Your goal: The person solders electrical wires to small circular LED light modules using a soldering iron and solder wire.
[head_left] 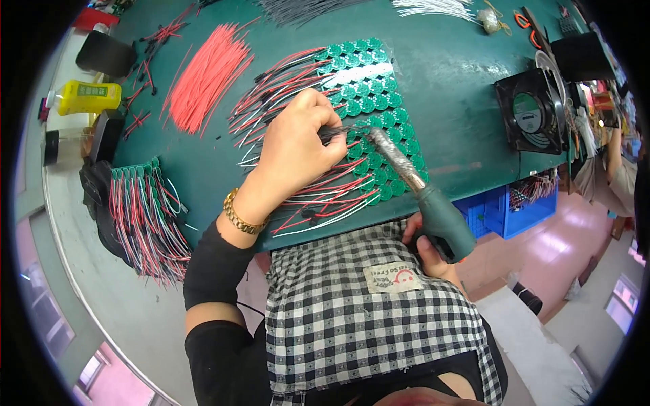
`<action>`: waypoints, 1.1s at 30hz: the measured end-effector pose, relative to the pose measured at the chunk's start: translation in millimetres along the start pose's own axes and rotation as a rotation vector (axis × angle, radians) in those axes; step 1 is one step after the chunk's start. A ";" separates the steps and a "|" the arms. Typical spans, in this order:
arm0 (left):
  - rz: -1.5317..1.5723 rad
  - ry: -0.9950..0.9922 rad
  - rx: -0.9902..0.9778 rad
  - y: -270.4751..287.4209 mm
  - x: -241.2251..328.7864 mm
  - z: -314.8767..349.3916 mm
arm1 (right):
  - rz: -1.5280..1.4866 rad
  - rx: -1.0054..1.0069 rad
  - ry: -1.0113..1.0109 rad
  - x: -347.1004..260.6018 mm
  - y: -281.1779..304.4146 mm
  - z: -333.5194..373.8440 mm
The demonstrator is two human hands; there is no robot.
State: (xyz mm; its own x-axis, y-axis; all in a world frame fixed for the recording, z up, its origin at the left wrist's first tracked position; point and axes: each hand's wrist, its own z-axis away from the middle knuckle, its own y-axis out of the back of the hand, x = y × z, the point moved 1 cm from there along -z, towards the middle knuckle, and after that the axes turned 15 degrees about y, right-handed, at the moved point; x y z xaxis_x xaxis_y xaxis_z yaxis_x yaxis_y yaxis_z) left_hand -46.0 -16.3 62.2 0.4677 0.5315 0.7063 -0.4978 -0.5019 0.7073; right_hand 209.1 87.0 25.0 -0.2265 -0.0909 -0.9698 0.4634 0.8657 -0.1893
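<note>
A panel of round green circuit boards (371, 88) lies on the green table in front of me. Red, black and white wires (323, 196) trail off its left side in rows. My left hand (294, 142) rests over these wires, its thumb and fingers pinching thin black wires (351, 128) whose ends reach onto the boards. In my right hand (437, 262) is a soldering iron (443, 220) with a dark green handle, gripped near the table's front edge. Its metal barrel slants up to the left, with the tip close to the black wire ends; whether they touch, I cannot tell.
Loose red wires (208, 78) lie at left, with black wires (305, 9) and white wires (437, 8) at the far edge. A black fan (530, 111) stands at right. Wired boards (145, 213) hang at the left edge, near a yellow bottle (87, 98). Blue bins (521, 216) sit below right.
</note>
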 end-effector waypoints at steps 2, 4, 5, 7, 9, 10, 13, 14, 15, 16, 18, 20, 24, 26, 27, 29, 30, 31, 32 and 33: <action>-0.007 0.002 0.006 1.1 -0.7 0.6 | -0.021 0.019 -0.006 2.7 0.3 3.0; -0.014 -0.016 0.004 1.0 0.2 -0.4 | -0.080 0.093 0.009 3.5 1.9 5.6; -0.011 -0.014 0.003 0.4 -0.3 -0.5 | -0.078 0.093 0.006 2.5 1.5 5.0; -0.011 -0.016 0.011 0.4 -0.3 -0.4 | -0.057 0.131 0.028 -0.5 1.3 1.7; -0.012 -0.004 0.011 0.2 0.2 0.2 | -0.071 0.130 0.014 1.3 3.4 3.0; -0.013 0.006 0.011 0.2 0.4 0.3 | -0.062 0.121 0.020 1.9 3.6 3.1; 0.001 0.019 0.002 0.2 0.6 1.2 | -0.043 0.088 0.037 4.8 5.8 5.5; 0.001 0.018 0.001 0.0 0.4 1.5 | -0.034 0.063 0.048 5.1 6.2 6.3; 0.000 0.011 0.002 -0.2 0.0 1.2 | -0.036 0.066 0.050 5.2 6.1 6.5; -0.001 0.004 0.003 -0.4 -0.1 1.1 | -0.038 0.058 0.059 5.0 5.9 6.5; -0.013 -0.002 -0.002 0.1 0.4 1.7 | -0.042 0.056 0.071 3.3 4.8 5.2; -0.027 -0.008 -0.006 4.0 1.8 2.3 | -0.057 0.069 0.034 -0.2 2.4 2.0; -0.087 -0.150 0.098 17.8 5.8 2.0 | 0.001 0.029 0.067 -4.5 4.9 1.2; -0.006 -0.142 0.151 26.0 16.0 6.3 | 0.020 0.073 0.061 -5.7 6.4 4.5; -0.007 -0.146 0.146 29.1 22.6 12.8 | 0.020 0.080 0.062 -4.5 9.1 6.3; 0.049 0.051 -0.039 29.9 31.1 22.2 | 0.066 0.028 0.120 -1.6 16.2 9.8; 0.147 0.006 -0.010 22.0 27.1 25.9 | 0.061 0.027 0.114 -1.6 15.8 9.7; 0.184 0.123 -0.065 17.9 27.7 30.7 | 0.062 0.041 0.095 -2.6 15.3 9.5; 0.190 0.170 -0.075 11.7 21.9 31.7 | 0.063 0.056 0.075 -2.9 15.0 9.6; 0.196 0.211 -0.084 5.5 16.1 34.4 | 0.062 0.055 0.074 -3.8 14.9 12.0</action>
State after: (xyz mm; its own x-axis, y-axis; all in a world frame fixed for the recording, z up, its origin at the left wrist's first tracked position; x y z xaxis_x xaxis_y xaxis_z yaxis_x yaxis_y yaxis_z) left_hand -16.1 -34.0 78.5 0.1987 0.5642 0.8014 -0.6262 -0.5559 0.5466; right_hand 227.2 94.3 24.0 -0.2578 0.0007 -0.9662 0.5242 0.8401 -0.1393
